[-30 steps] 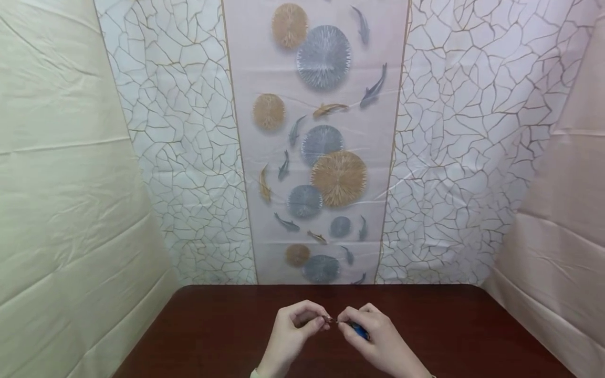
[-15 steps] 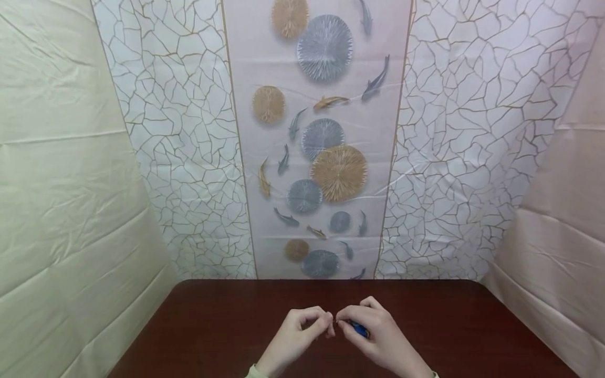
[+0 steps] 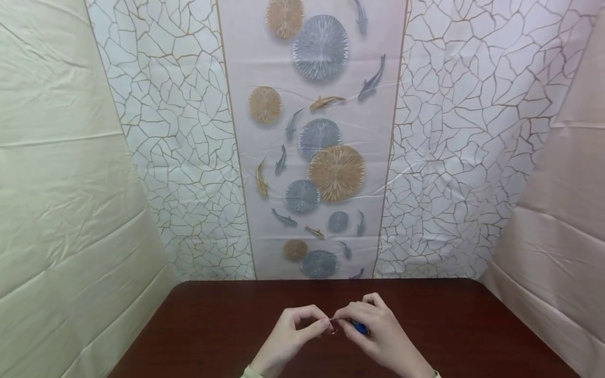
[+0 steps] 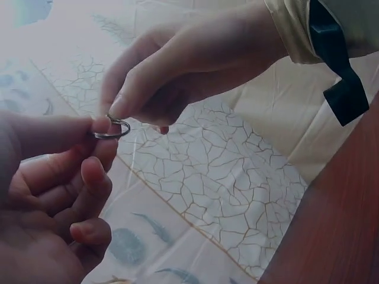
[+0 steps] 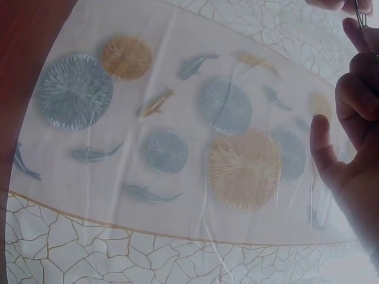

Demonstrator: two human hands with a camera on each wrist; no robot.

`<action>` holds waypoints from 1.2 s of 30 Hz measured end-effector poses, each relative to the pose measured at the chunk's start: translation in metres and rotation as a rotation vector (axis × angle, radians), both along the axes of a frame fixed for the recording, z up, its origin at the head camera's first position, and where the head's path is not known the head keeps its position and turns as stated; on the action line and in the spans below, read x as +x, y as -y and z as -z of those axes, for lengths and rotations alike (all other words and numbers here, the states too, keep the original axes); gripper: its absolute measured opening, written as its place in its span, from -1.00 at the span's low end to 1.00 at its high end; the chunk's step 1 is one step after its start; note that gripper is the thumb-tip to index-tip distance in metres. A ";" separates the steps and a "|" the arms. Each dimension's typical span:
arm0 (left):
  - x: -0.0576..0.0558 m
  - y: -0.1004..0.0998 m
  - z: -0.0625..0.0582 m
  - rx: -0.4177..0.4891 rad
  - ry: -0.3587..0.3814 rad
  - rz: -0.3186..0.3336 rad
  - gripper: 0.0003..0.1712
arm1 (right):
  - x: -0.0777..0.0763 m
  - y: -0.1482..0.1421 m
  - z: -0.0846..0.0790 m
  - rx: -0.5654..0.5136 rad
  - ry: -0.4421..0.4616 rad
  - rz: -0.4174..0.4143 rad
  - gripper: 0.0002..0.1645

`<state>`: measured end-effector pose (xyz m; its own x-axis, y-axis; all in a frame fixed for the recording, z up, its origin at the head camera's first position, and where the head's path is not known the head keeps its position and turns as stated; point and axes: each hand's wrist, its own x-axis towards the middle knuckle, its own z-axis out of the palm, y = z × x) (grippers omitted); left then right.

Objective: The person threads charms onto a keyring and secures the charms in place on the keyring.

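Note:
My left hand (image 3: 294, 336) pinches a thin metal key ring (image 4: 125, 128) between thumb and index finger. The loop sticks out past those fingertips, and its other fingers are loosely bent in the left wrist view. Close against it, my right hand (image 3: 375, 328) pinches a small part at the ring's edge with thumb and index finger. A blue object (image 3: 360, 327) shows inside the right hand; fingers cover most of it, so its kind is unclear. In the right wrist view the right hand (image 5: 358, 112) is at the right edge, and the ring is partly cut off at the top.
Both hands are above a dark red-brown table (image 3: 212, 320). Behind it hangs a patterned cloth (image 3: 321, 157) with fish and round leaf prints. Beige cloth (image 3: 71, 210) closes off the left, and similar cloth (image 3: 553, 236) the right. A dark band (image 4: 340, 71) dangles at the right sleeve.
The hands stay together above the table. The left fingertips have shifted slightly, and the ring's loop now shows below them; half a second ago they hid it. The camera view has shifted slightly.

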<state>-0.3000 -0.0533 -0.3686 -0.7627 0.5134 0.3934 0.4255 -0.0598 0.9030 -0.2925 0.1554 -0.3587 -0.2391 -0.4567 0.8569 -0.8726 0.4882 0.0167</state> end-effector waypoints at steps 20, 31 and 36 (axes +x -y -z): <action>-0.002 0.000 0.002 -0.057 0.143 0.007 -0.64 | -0.002 -0.003 -0.001 0.057 -0.044 -0.014 -0.90; -0.005 0.000 0.007 -0.099 0.124 0.009 -0.53 | -0.004 -0.001 0.001 0.098 -0.064 -0.034 -0.82; -0.006 -0.001 0.008 -0.088 0.141 0.012 -0.60 | -0.004 0.002 0.003 0.104 -0.071 -0.032 -0.86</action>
<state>-0.3057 -0.0519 -0.3761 -0.8007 0.5506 0.2360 0.2937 0.0175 0.9557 -0.2968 0.1531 -0.3617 -0.1632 -0.5502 0.8189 -0.8827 0.4521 0.1278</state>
